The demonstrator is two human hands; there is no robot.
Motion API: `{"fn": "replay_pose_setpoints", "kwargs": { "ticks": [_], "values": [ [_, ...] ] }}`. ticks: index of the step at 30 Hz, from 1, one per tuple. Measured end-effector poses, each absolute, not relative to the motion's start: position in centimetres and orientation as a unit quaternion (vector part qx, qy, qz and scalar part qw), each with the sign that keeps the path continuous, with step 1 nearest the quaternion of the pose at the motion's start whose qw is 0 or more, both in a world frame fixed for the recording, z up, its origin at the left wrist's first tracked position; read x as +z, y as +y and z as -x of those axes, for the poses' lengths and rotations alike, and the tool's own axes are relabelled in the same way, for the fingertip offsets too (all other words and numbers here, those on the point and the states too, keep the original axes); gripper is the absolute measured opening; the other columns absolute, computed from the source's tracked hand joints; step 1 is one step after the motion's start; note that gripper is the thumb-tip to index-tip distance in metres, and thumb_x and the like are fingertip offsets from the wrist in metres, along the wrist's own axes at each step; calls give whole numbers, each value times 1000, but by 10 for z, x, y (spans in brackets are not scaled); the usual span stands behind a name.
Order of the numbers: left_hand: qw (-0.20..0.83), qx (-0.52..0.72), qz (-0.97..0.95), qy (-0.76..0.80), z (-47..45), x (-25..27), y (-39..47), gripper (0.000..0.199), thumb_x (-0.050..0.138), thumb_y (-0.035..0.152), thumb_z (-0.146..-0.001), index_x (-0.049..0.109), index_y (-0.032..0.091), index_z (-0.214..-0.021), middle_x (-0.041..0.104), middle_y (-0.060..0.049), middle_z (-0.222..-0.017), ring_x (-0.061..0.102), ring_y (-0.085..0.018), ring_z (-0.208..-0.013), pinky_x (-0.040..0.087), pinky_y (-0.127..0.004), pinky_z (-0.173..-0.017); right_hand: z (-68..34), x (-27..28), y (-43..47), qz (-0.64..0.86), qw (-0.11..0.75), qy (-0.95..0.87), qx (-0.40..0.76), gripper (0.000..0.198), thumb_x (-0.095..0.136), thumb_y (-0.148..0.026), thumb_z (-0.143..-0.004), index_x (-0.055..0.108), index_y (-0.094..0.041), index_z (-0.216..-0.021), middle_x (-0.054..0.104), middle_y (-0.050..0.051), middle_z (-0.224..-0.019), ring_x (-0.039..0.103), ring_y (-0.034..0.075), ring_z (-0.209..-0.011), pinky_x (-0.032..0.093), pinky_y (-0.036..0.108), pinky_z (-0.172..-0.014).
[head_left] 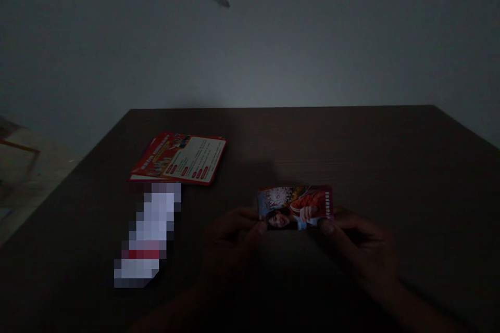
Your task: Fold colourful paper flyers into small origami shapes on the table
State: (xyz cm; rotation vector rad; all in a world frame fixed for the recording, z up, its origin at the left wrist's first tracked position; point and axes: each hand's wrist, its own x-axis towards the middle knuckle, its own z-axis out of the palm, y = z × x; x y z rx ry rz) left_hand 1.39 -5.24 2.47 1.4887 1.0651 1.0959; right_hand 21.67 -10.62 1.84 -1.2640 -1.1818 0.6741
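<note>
Low over the dark table I hold a small glossy printed card [295, 207], turned sideways, with a picture of a person in an orange-red top and a purple edge on the right. My left hand [234, 234] pinches its left end between thumb and fingers. At the opposite end, my right hand [361, 244] grips the lower right corner the same way. Whether the card is a single sheet or folded, I cannot tell. Deep shadow hides much of both hands.
A slightly fanned stack of red and white printed flyers [191, 158] lies on the table [351, 140] at the left. Below it is a bright, pixelated oblong thing [150, 234]. A pale wall [312, 36] stands behind the table's far edge.
</note>
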Motion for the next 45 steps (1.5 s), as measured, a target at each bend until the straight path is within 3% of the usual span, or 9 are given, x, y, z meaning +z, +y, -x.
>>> {"fn": "replay_pose_setpoints", "kwargs": {
  "ticks": [9,21,24,28,33,36,38,41,45],
  "values": [
    [496,454,-587,452,-13,29,-57,11,70,14,-67,70,19,-57,69,-1,-68,63,-13,-61,47,-19,-52,-214,21,-109,546,601,-495,309,16,68,-11,-75,71,-26,-70,72,-4,-72,66,10,-63,51,15,-58],
    [524,452,-530,490,-12,28,-59,23,72,14,-64,52,17,-53,69,-1,-67,65,-16,-64,50,-22,-54,-213,20,-111,580,592,-446,339,11,71,-19,-72,71,-25,-63,72,-3,-69,65,11,-63,50,17,-58],
    [523,458,-549,463,-8,30,-58,20,71,12,-66,52,18,-64,69,1,-69,66,-14,-65,51,-21,-57,-217,18,-111,605,581,-381,389,9,75,-25,-69,71,-23,-61,72,0,-70,63,12,-62,47,17,-54],
    [542,467,-597,363,-4,29,-50,26,65,8,-74,54,22,-93,71,2,-80,67,-14,-74,52,-23,-67,-223,17,-108,580,589,-258,500,17,79,-30,-64,68,-19,-57,66,-1,-57,55,8,-48,42,17,-44],
    [542,473,-622,309,0,24,-35,49,69,11,-75,52,26,-118,65,-5,-108,63,-18,-95,51,-32,-82,-220,21,-103,499,557,-153,646,20,83,-25,-58,66,-16,-54,63,-2,-49,55,6,-44,42,14,-44],
    [547,437,-662,267,5,27,-28,52,73,21,-73,56,26,-122,54,-10,-126,54,-25,-112,48,-36,-88,-215,23,-104,468,504,-126,715,20,83,-21,-57,65,-14,-53,61,-2,-44,55,6,-40,41,12,-43],
    [542,419,-689,238,8,32,-27,40,73,26,-75,64,25,-114,58,-11,-120,54,-27,-111,46,-39,-90,-211,23,-106,446,462,-99,760,19,82,-21,-57,65,-14,-56,65,-1,-49,59,8,-43,45,15,-46],
    [530,417,-708,210,9,41,-27,14,70,30,-78,74,24,-89,67,-9,-90,61,-24,-92,49,-38,-82,-208,21,-109,411,413,-63,810,16,80,-21,-60,66,-14,-65,71,2,-64,65,12,-54,51,22,-56],
    [514,445,-697,229,6,50,-31,9,70,29,-78,76,23,-82,67,-7,-76,62,-20,-78,51,-32,-70,-208,19,-110,384,400,-56,830,12,76,-22,-67,68,-15,-70,71,1,-66,66,11,-54,52,20,-55]
  ]
}}
